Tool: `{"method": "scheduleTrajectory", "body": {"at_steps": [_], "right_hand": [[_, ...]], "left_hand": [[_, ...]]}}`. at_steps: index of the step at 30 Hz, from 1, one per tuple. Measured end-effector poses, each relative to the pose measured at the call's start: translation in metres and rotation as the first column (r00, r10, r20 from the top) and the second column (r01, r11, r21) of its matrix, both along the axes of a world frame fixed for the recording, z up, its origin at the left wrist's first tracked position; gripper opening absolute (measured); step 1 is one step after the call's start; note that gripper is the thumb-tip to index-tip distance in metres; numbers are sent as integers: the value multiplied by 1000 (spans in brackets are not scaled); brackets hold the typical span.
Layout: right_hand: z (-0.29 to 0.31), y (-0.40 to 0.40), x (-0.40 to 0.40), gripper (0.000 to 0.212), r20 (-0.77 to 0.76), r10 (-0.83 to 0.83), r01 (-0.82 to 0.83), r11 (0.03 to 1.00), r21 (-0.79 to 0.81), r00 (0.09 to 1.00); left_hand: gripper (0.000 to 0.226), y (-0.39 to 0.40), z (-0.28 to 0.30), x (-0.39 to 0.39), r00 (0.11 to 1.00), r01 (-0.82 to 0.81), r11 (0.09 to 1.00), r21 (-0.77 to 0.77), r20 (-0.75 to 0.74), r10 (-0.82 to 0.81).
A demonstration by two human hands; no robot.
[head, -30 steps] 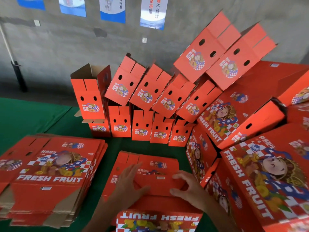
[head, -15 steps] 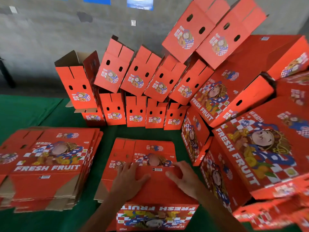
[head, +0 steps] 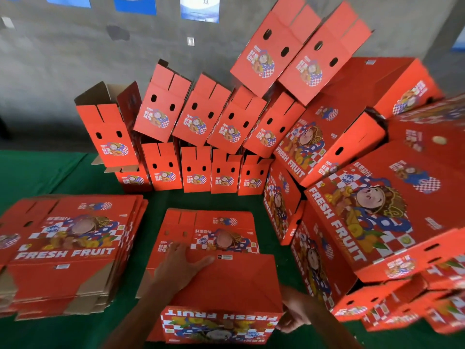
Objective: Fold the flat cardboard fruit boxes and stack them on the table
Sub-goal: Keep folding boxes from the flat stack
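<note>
Piled along the wall and right side, the folded boxes (head: 357,222) were seen behind the half-folded box (head: 221,285), which was stood near the table's (head: 37,172) front edge. Its top flap was pressed by the flat left hand (head: 181,265), while its near right corner was pinched by the right hand (head: 293,316), so the box lay between both hands, long axis left-right.

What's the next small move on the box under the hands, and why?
Probably lift the box clear, turn it and add it to the folded pile at right. The left hand lies flat on its top panel, the right hand holds its near right corner, and the panels look closed. Whether the flaps are locked cannot be told.
</note>
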State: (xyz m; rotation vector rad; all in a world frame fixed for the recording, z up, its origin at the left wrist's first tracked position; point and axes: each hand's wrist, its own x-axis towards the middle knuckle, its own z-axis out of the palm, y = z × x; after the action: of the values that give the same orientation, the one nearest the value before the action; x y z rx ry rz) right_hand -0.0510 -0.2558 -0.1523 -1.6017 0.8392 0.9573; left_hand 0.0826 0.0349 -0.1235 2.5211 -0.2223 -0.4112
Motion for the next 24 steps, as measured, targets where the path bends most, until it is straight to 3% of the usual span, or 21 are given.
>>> {"method": "scheduleTrajectory", "body": {"at_steps": [4, 7, 12, 15, 18, 20, 22, 24], "right_hand": [[2, 3, -6, 56, 81, -138, 134, 990, 47, 987], [10, -7, 3, 61, 182, -171, 147, 979, 139, 968], [72, -16, 43, 78, 400, -113, -6, 959, 285, 909], [138, -5, 78, 57, 631, -194, -73, 926, 371, 751], [203, 16, 112, 61, 838, -235, -62, 951, 304, 492], [243, 37, 133, 58, 930, -136, -79, 982, 173, 341], [279, 59, 155, 55, 981, -16, -62, 998, 28, 193], [314, 78, 178, 44, 991, 127, 41, 991, -129, 48]], "left_hand": [[77, 10, 14, 6, 999, -31, 996, -79, 21, 33], [63, 20, 44, 17, 979, -75, 989, -131, 180, 98], [44, 44, 120, 46, 872, -148, 909, -389, 382, 305], [35, 57, 169, 69, 758, -105, 807, -581, 479, 443], [23, 56, 209, 101, 734, -137, 626, -768, 346, 585], [49, 44, 238, 120, 772, -124, 524, -843, 249, 584], [78, 19, 262, 128, 878, -1, 391, -921, 187, 442], [99, -7, 280, 131, 909, 84, 429, -899, 245, 336]]}}
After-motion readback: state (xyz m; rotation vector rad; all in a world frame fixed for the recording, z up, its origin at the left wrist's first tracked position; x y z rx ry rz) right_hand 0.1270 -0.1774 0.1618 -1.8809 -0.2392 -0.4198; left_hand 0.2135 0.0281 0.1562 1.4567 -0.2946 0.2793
